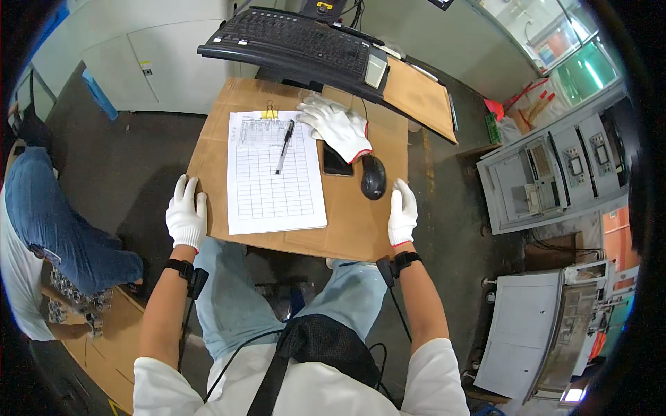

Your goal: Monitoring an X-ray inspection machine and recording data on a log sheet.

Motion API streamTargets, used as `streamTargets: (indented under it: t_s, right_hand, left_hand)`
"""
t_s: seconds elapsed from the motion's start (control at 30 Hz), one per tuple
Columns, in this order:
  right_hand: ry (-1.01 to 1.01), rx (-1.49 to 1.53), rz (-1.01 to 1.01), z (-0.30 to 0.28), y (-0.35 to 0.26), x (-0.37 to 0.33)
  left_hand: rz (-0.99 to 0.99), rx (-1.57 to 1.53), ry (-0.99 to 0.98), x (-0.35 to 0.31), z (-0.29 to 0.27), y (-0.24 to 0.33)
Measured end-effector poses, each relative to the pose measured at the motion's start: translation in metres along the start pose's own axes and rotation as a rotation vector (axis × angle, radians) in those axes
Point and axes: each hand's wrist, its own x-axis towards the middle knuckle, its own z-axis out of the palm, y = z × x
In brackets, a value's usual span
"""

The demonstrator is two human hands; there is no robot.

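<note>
Both my hands wear white knit gloves and rest at opposite sides of a cardboard-covered tabletop (277, 241). At its left edge lies my left hand (186, 213), fingers stretched out and thumb apart, holding nothing. My right hand (402, 213) is against the right edge, fingers extended, with nothing visible in it. Between them is a stack of printed table forms (274, 201), held at the top by a yellow binder clip (269, 114). A pen (284, 147) lies across the sheets. Nearest my right hand is a black computer mouse (373, 177).
Spare white gloves (336, 125) partly cover a dark phone (336, 163). Above the tabletop hangs a tray with a black keyboard (291, 41). At left a person in jeans (62, 222) bends over metal parts (87, 305). Grey machine cabinets (555, 173) stand at right.
</note>
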Motion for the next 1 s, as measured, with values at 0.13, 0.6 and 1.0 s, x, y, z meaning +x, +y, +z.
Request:
streamTargets:
  t_s: [0.13,0.6,1.0]
  right_hand:
    - [0.008,0.087,0.01,0.001,0.003,0.0]
    - [-0.013,0.13,0.043,-0.001,0.005,-0.002]
    - [-0.001,-0.11,-0.1,-0.004,0.002,0.0]
  left_hand:
    - [0.016,0.0,0.023,-0.002,0.0,-0.002]
    - [0.011,-0.012,0.026,-0.002,0.001,-0.004]
    - [0.046,-0.084,-0.052,0.002,-0.008,-0.006]
